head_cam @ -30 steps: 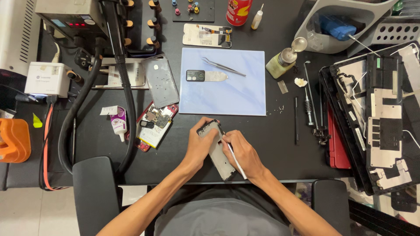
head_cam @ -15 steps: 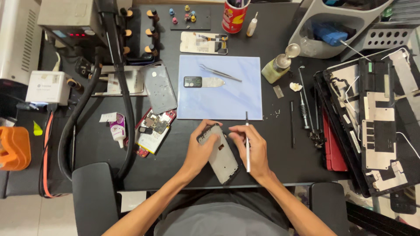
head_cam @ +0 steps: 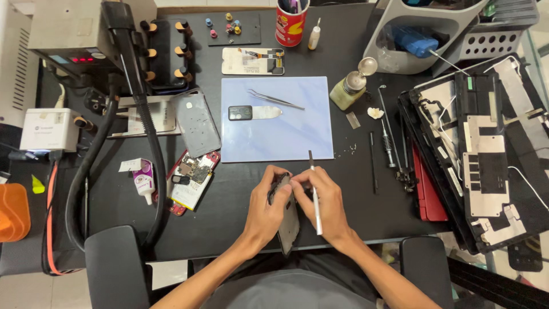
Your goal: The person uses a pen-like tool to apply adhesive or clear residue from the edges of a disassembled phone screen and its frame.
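A black worktable [head_cam: 240, 212] fills the frame, with a pale blue mat [head_cam: 286, 134] at its centre carrying tweezers [head_cam: 274, 99]. Low in the middle, the left hand [head_cam: 266, 214] grips a dark phone frame [head_cam: 287, 220] tilted on edge, fingers curled round its side. The right hand [head_cam: 325, 206] pinches the frame's top while holding a slim white tool [head_cam: 315, 197].

Both hands cover most of the phone [head_cam: 287, 220], so its face cannot be made out. The orange box [head_cam: 12, 210] is cut off at the left edge, the red cup [head_cam: 290, 23] at the far edge. The bits [head_cam: 350, 150] right of the mat [head_cam: 277, 134] are too small to tell.
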